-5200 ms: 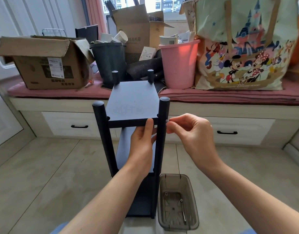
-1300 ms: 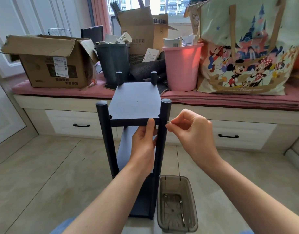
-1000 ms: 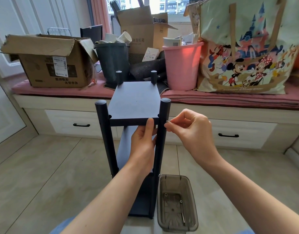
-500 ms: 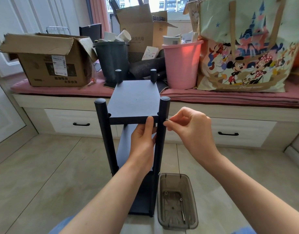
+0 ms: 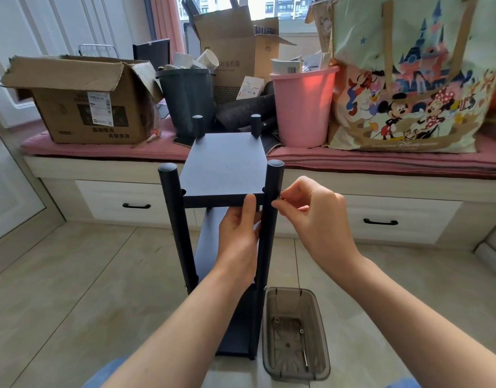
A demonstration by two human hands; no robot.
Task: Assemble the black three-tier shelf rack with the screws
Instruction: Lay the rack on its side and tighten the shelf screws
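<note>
On the tiled floor in front of the window bench (image 5: 353,175), the black shelf rack (image 5: 223,166) stands upright, its top board level between four round posts; the left hand (image 5: 238,233) grasps the front edge of that top board, thumb laid up against the edge, fingers hidden beneath; the right hand (image 5: 311,211) sits just right of the rack's front right post (image 5: 272,197), thumb and forefinger pinching a small silver screw (image 5: 281,196) against the post's side at board height; beside the rack's foot, to its right, stands a smoky clear plastic bin (image 5: 294,334) with a few bits of hardware on its bottom; behind the rack, on the bench, sit a cardboard box (image 5: 81,102), a dark bucket (image 5: 188,99), a pink bucket (image 5: 304,107) and a cartoon tote bag (image 5: 409,79).
</note>
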